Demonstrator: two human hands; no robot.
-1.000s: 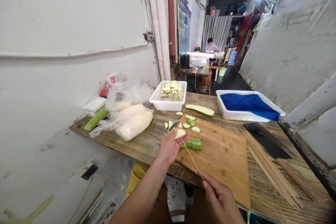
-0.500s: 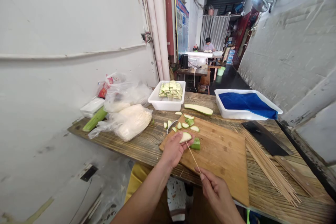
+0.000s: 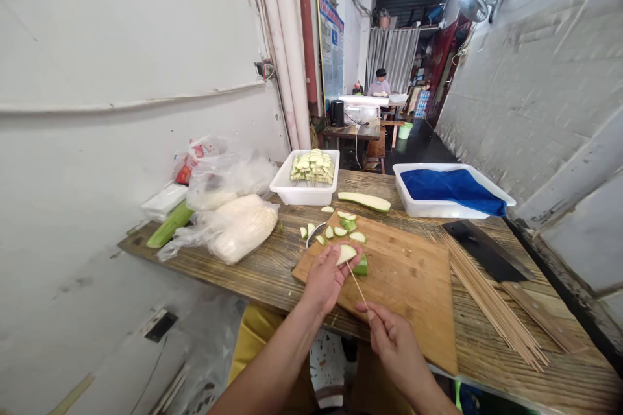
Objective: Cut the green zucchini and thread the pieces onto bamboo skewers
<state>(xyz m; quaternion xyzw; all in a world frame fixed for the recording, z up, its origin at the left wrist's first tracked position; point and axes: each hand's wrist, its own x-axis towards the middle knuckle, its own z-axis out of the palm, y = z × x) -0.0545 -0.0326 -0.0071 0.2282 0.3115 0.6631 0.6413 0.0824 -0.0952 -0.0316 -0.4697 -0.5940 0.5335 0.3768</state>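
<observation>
My left hand (image 3: 325, 277) pinches a pale zucchini slice (image 3: 346, 253) over the near left corner of the wooden cutting board (image 3: 409, 285). My right hand (image 3: 393, 343) grips the near end of a thin bamboo skewer (image 3: 357, 284), whose tip touches the slice. A green zucchini chunk (image 3: 361, 265) lies on the board just right of the slice. Several loose slices (image 3: 343, 229) lie at the board's far left corner, and half a zucchini (image 3: 364, 201) rests beyond them.
A white tub of skewered slices (image 3: 306, 185) stands behind the board. A white tray with a blue cloth (image 3: 450, 189) sits at the right, a cleaver (image 3: 487, 255) and a row of bamboo skewers (image 3: 491, 305) beside it. Plastic bags (image 3: 233, 214) lie at the left. A person sits far down the passage.
Both hands have drawn closer together and the skewer has pushed further into the slice, leaving less of it showing between them. The view has shifted slightly.
</observation>
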